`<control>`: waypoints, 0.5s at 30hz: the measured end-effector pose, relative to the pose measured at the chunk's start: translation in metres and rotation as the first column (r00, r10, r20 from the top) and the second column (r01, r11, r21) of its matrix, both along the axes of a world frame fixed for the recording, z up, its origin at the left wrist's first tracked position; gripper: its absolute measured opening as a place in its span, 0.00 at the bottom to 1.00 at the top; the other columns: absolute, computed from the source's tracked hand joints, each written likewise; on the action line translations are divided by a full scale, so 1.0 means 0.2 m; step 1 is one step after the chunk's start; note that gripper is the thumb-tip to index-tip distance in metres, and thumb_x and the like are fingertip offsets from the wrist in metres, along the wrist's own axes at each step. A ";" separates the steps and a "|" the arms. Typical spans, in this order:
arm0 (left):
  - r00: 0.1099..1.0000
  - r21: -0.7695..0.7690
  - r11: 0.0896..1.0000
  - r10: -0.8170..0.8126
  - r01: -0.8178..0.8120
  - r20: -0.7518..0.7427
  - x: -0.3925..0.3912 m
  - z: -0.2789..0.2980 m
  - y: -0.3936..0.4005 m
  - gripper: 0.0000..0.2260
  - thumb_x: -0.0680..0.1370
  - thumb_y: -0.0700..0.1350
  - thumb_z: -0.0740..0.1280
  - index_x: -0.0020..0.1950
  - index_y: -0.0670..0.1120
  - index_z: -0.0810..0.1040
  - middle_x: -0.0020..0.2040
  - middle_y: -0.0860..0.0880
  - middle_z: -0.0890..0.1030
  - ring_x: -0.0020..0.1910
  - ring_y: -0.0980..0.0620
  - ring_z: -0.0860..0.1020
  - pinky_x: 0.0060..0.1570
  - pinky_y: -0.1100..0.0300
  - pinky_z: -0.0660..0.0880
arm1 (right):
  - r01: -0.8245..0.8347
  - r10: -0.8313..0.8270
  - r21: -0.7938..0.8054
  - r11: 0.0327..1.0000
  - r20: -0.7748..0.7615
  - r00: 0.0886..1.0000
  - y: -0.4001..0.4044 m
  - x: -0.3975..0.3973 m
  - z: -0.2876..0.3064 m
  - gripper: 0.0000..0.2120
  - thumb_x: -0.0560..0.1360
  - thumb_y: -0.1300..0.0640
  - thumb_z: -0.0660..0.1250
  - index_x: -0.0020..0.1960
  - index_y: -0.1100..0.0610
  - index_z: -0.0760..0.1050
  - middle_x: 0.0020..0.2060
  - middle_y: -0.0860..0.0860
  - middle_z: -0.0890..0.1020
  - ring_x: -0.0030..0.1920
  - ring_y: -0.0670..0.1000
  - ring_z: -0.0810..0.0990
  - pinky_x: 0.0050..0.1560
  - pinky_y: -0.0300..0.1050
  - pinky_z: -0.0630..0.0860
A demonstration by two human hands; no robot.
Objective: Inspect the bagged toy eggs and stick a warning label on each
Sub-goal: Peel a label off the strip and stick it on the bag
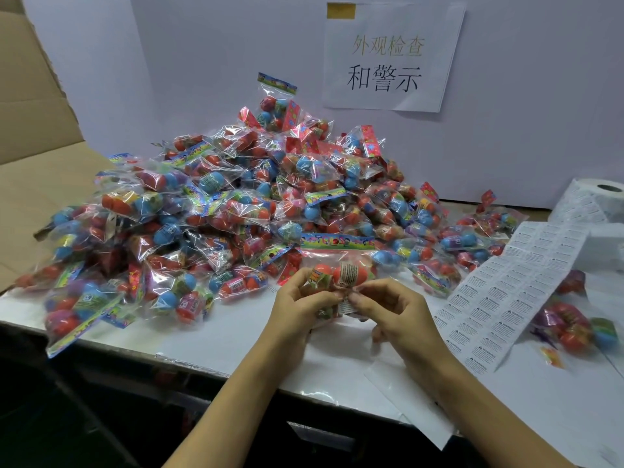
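Head view: a large heap of bagged eggs fills the left and middle of the worktop, likely still unlabelled. At the near edge the left hand grips one bag while the right hand pinches a label at it. A label sheet and a few bags — perhaps finished — crowd the right.

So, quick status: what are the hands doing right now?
Left hand grips bag of eggs. Right hand pinches warning label at it. Nothing blocking; pile behind.
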State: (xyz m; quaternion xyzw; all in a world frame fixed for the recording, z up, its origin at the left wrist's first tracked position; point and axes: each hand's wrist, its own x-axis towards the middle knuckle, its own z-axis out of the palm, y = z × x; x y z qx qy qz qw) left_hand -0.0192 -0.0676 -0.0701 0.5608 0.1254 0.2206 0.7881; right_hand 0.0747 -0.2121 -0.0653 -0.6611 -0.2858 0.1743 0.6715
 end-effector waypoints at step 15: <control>1.000 -0.009 1.000 0.010 -0.010 0.016 0.00 -0.02 0.00 0.20 0.68 0.38 0.79 0.58 0.42 0.79 0.51 0.38 0.86 0.49 0.38 0.86 0.44 0.53 0.83 | 0.019 -0.010 0.043 0.999 -0.184 0.983 0.01 0.02 -0.01 0.16 0.71 0.62 0.77 0.57 0.55 0.79 0.43 0.54 0.85 0.40 0.50 0.86 0.28 0.43 0.76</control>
